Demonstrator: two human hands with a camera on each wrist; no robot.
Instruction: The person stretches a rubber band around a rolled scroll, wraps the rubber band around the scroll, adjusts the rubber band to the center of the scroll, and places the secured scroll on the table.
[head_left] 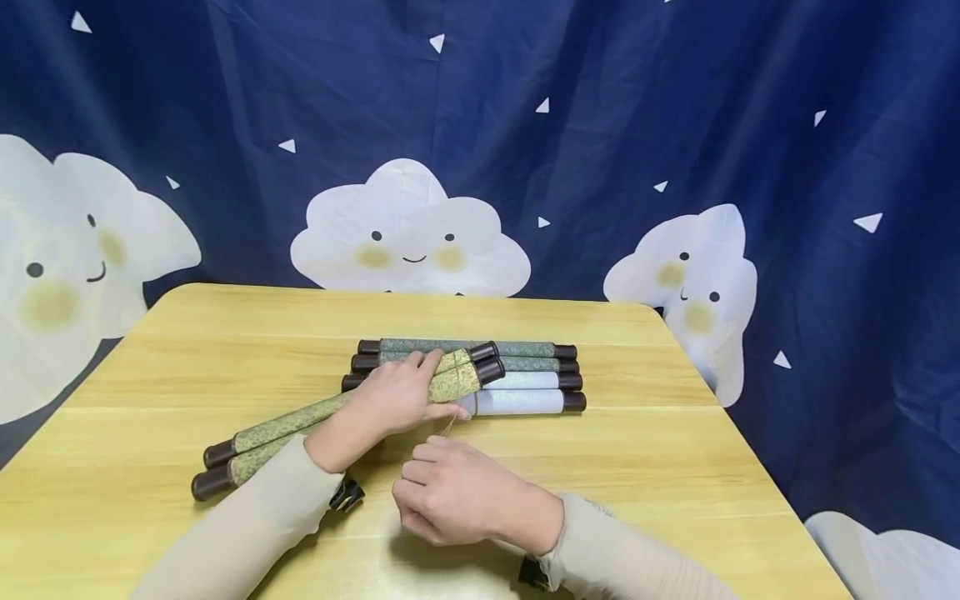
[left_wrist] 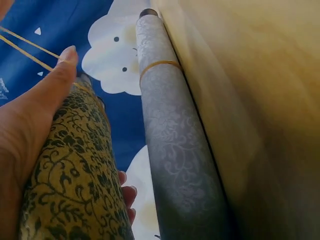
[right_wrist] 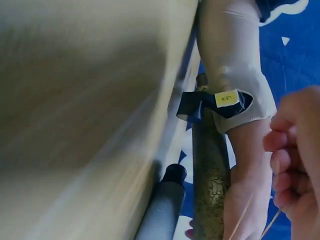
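My left hand grips a pair of yellow-green patterned scrolls with dark end knobs, lying side by side and slanting across the other scrolls. In the left wrist view, the thumb presses near the end of one yellow scroll, where a thin yellowish cord stretches away in two strands. My right hand, fingers curled, pinches that cord just in front of the left thumb. Beneath the yellow pair lies a silver-white scroll with a thin band around it.
Behind it lie another pale scroll and two grey-green scrolls, roughly parallel on the wooden table. Black strap buckles hang at my sleeves. A dark blue curtain with white clouds hangs behind the table.
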